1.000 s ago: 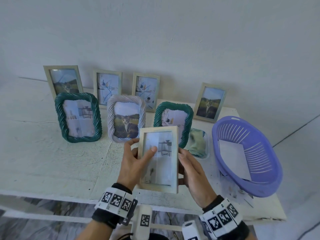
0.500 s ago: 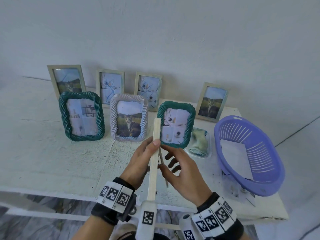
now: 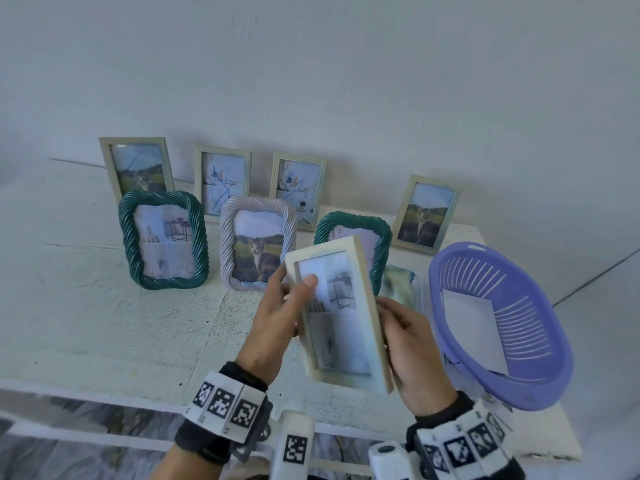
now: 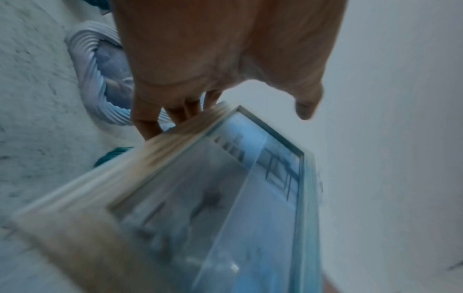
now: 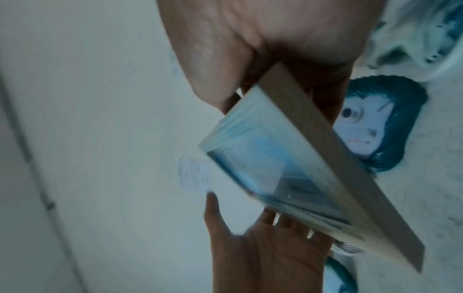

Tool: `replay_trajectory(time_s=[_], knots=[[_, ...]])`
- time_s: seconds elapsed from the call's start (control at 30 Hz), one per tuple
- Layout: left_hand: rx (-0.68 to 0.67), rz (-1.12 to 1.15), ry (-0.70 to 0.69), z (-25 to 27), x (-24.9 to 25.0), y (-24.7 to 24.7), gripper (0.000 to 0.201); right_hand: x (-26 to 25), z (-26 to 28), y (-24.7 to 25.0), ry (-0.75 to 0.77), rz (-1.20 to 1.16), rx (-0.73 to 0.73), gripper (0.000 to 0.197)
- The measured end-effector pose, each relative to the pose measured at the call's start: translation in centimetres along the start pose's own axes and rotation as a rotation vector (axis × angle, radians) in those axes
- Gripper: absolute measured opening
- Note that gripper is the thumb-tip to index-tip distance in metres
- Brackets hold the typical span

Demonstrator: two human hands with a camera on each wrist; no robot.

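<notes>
A pale wooden picture frame [image 3: 341, 315] with a print of a small table is up in front of me, above the white table's [image 3: 104, 323] front edge, glass side toward me and leaning left. My left hand [image 3: 282, 317] holds its left side, fingers [image 4: 175, 115] behind it and thumb over the glass. Gripping the right edge is my right hand [image 3: 410, 344], with its thumb [image 5: 213, 87] in front and the fingers hidden behind. The frame [image 4: 225, 198] is blurred in both wrist views.
Two green twisted frames [image 3: 162, 237] [image 3: 379, 233] and a lavender one [image 3: 258, 244] stand on the table, with several pale frames [image 3: 223, 181] against the wall behind. A purple basket [image 3: 450, 258] holding white paper sits at the right. A flat glassy piece [image 3: 401, 285] lies beside it.
The frame faced me a second ago, stood edge-on half a second ago, and now shows its glass again, leaning left. Both hands kept hold of it.
</notes>
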State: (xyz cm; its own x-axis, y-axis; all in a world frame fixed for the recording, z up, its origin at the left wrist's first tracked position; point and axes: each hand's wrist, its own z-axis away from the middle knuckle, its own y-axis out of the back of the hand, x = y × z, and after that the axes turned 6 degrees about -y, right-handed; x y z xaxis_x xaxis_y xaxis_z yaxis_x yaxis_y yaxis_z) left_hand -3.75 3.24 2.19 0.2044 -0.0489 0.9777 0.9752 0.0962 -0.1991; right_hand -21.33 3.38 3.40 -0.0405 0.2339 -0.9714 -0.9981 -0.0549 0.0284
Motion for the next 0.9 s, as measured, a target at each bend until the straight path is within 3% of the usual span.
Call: replay_trajectory(time_s=[0.07, 0.13, 0.27, 0.43, 0.47, 0.57, 0.67, 0.77, 0.9], knots=[[-0.007, 0.07, 0.056, -0.4, 1.4, 0.0, 0.063, -0.3, -0.6, 1.0, -0.171, -0.242, -0.043, 0.031], [-0.084, 0.059, 0.12, -0.9, 2.6, 0.1, 0.067, -0.4, -1.1, 1.8, -0.218, -0.323, -0.108, 0.051], [-0.175, 0.021, 0.232, -2.9, 4.8, -0.2, 0.072, -1.8, -1.8, 2.9, -0.126, -0.323, -0.233, 0.073], [-0.237, -0.063, 0.185, -6.4, 9.5, -2.1, 0.063, -5.9, -4.3, 4.7, 0.152, -0.046, -0.192, 0.081], [-0.235, -0.086, 0.152, -7.3, 10.7, -2.5, 0.066, -7.2, -4.9, 5.2, 0.235, 0.023, -0.174, 0.077], [-0.23, -0.223, 0.005, -10.6, 14.3, -4.2, 0.065, -12.1, -7.6, 6.7, 0.477, 0.155, -0.048, 0.034], [-0.228, -0.365, -0.092, -14.6, 17.1, -6.2, 0.057, -16.7, -11.2, 7.9, 0.614, 0.288, 0.049, 0.02], [-0.268, -0.442, -0.117, -19.1, 18.5, -7.8, 0.061, -19.5, -15.6, 8.5, 0.596, 0.376, 0.08, 0.025], [-0.312, -0.479, -0.006, -25.4, 17.5, -8.7, 0.052, -19.8, -21.6, 9.3, 0.524, 0.479, 0.089, 0.018]])
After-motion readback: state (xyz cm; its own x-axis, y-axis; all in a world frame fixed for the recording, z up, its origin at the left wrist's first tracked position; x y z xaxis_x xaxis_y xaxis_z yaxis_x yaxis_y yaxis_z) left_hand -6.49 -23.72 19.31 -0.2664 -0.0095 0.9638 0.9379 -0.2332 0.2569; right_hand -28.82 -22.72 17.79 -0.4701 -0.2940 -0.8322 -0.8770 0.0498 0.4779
